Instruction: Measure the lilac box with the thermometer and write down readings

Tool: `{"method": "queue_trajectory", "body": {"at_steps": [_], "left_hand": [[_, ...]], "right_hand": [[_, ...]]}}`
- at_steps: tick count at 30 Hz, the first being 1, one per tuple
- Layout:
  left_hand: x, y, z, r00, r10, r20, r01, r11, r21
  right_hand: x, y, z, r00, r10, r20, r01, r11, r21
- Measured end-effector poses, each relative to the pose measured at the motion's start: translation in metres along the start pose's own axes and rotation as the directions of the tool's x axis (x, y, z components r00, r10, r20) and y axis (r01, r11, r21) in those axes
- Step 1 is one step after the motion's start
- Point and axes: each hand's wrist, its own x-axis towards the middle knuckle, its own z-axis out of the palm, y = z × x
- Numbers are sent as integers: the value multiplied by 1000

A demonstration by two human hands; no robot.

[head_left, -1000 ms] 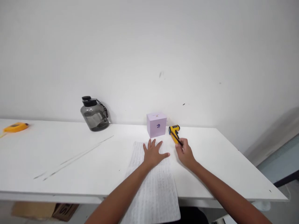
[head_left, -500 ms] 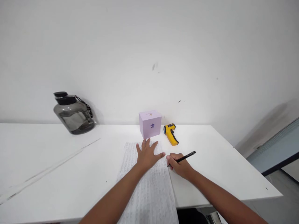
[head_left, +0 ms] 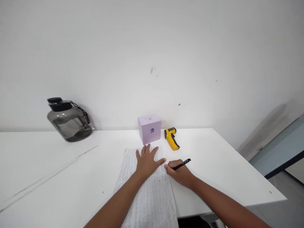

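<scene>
A white textured cloth lies on the white table and runs out of view at the bottom. My left hand rests flat on its far part with fingers spread. Just to the right, my right hand grips a black pen at the cloth's right edge. The pen's back end slants up to the right; its tip is hidden behind my fingers. Close beyond my left fingertips stands a lilac box with a dark emblem. A yellow and black infrared thermometer lies beside the box.
At the back left, a large grey see-through water jug with a black lid and strap stands near the wall. The table's right edge slants toward me. A glass-like panel with a dark frame is beyond it.
The whole view has shifted slightly, so things sit a little lower and further left. In my right hand, the pen has turned and its tip no longer shows. My left hand remains spread on the cloth.
</scene>
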Motion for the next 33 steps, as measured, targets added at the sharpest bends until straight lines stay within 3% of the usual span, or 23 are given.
{"method": "queue_trajectory", "body": {"at_steps": [8,33], "left_hand": [[0,-1,0,1000,1,-15,-1,1000,3],[-3,1,-5,1000,3,-3,-3,1000,-2]], "right_hand": [[-1,-2,-1,998,4,63,-6,999,34],[1,-1,1,1000,18,7,-19,999,45]]}}
